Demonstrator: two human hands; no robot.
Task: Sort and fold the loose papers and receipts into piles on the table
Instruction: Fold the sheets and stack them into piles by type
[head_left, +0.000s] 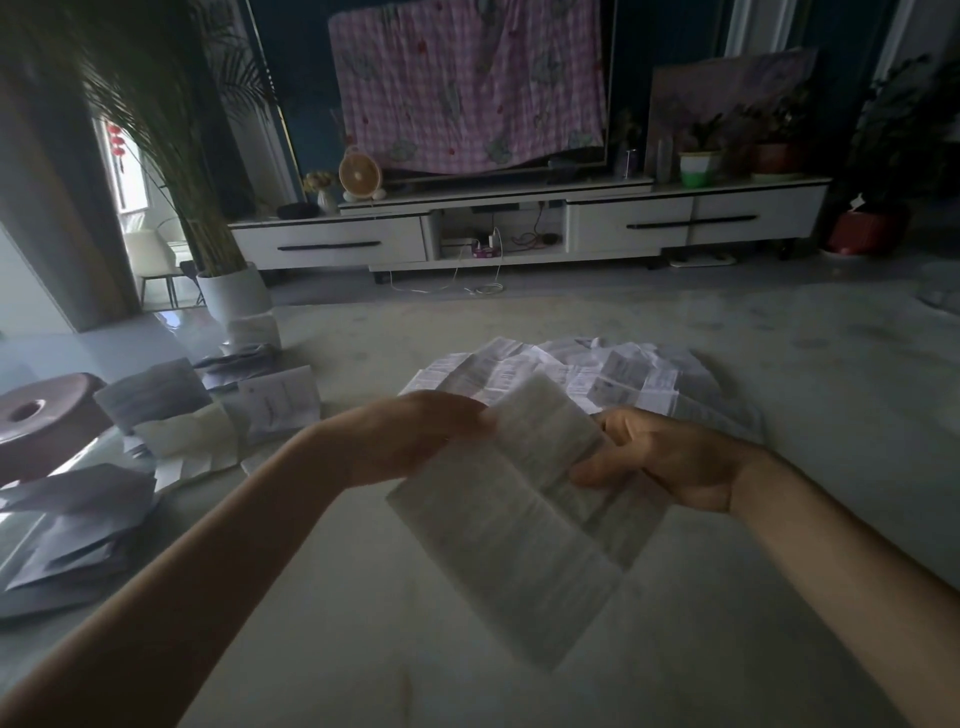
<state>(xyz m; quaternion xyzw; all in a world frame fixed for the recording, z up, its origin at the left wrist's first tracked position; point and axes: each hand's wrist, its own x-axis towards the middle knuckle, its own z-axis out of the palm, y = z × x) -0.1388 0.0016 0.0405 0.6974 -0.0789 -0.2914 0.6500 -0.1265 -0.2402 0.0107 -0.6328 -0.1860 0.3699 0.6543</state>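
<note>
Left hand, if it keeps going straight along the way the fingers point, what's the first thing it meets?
The left hand points right, already gripping the creased printed sheet. Straight on, it would likely meet the right hand holding the sheet's other edge; depth between them is unclear.

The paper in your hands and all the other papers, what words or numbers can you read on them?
None can be read.
Creased sheet held by the left hand and right hand: rows of print, too blurred.
Spread papers behind it: print blocks, too small.
Folded papers at left: faint marks, unreadable.
</note>
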